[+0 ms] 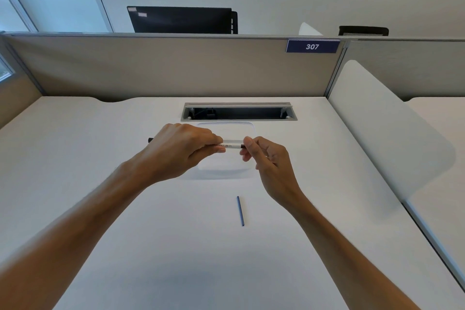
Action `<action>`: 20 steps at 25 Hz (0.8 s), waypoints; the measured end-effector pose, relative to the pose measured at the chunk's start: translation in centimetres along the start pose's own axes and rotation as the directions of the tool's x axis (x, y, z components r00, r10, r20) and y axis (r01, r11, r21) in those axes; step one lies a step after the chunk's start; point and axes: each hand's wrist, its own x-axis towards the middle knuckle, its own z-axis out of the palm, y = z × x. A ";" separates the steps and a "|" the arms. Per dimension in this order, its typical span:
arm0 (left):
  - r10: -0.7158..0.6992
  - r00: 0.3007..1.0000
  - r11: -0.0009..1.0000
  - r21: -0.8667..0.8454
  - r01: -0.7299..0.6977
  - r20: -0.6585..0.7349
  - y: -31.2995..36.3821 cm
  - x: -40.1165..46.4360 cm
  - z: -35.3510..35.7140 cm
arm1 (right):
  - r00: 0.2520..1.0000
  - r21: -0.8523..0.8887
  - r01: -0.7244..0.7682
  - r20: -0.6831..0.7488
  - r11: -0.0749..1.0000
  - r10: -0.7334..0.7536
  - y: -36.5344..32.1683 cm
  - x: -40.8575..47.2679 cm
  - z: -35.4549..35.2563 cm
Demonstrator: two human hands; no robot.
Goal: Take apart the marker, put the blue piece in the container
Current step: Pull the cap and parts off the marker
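- Nearest the camera, two bare forearms are seen reaching forward over the pale, smooth desk top [100, 209], left arm from the near left, right arm from the near right.
- Just beyond them, a thin blue rod-like piece [240, 211] lies loose on the desk, near the middle, well apart from both hands and not yet in anything.
- Farther off, the white-barrelled marker with printed lettering [232, 145] is held level, crosswise, above a clear, shallow, rounded-rectangle plastic container [247, 128] that sits just near of the grey cable slot in the desk [239, 111].
- The left hand [181, 151] is wrapped round the left part of the barrel, fingers curled over it; a dark end pokes out past the knuckles on the left.
- The right hand [266, 158] pinches the dark right end of the marker between thumb and fingertips.
- Judged from this, the blue piece is already out, and the end cap seems to be worked on; whether it goes on or comes off cannot be told.
- For a clean step, the barrel should be kept still by the left hand and the end turned or pushed straight along the axis.
- Afterwards the blue piece should be picked up by its middle and laid flat in the container, since a thin rod may roll.
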 end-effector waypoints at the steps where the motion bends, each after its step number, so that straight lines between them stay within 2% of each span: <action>1: 0.003 1.000 1.000 0.000 -0.003 0.000 0.0 0.0 0.0 | 1.000 0.000 0.004 0.000 1.000 -0.004 0.0 0.1 0.0; 13: -0.038 0.999 0.998 -0.049 0.040 0.037 -0.4 -0.1 0.1 | 0.997 0.017 -0.023 0.078 1.000 0.021 0.6 0.1 -0.5; 20: -0.027 0.997 0.998 -0.053 0.031 0.073 0.2 0.2 0.4 | 0.999 -0.032 -0.025 -0.024 0.999 0.024 0.5 0.5 0.6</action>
